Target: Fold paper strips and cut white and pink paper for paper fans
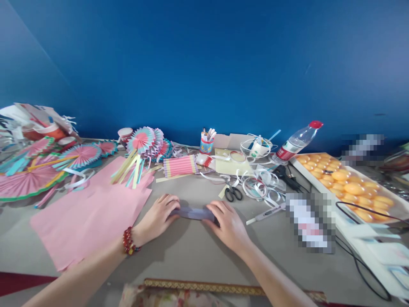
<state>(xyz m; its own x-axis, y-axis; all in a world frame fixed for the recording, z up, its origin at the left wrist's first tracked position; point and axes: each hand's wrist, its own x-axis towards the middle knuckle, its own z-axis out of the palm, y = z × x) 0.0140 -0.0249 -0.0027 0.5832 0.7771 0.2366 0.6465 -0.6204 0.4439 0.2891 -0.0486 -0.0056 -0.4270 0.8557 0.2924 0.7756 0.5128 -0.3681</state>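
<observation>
through the head camera i see a narrow purple-grey strip (191, 213) stretched level between two bare hands, low over a grey table (188, 262); it is blurred, so i cannot tell whether it is folded or whether it touches the tabletop. my left hand (159, 215) is closed around the strip's left end, thumb on the near side and fingers curled over the far side, with a red beaded bracelet (128, 241) at the wrist. my right hand (228, 224) grips the strip's right end the same way, thumb below and fingers above. just beyond the strip, slightly to its right, lie black-handled scissors (233, 194). to the right of the strip is a slim pale tool (266, 213), and past that tool, farther from the strip, sits a tangle of white curled strips (255, 183). left of the strip, large pink paper sheets (92, 213) overlap. beyond the strip, a pleated pink paper piece (180, 166) with yellow and purple ends lies in front of a decorated pen cup (206, 146). farther out, pleated paper rosettes (143, 143) stand beyond the strip to its left, and a red-capped bottle (295, 145) leans to its right, before a blue wall (204, 64)
</observation>
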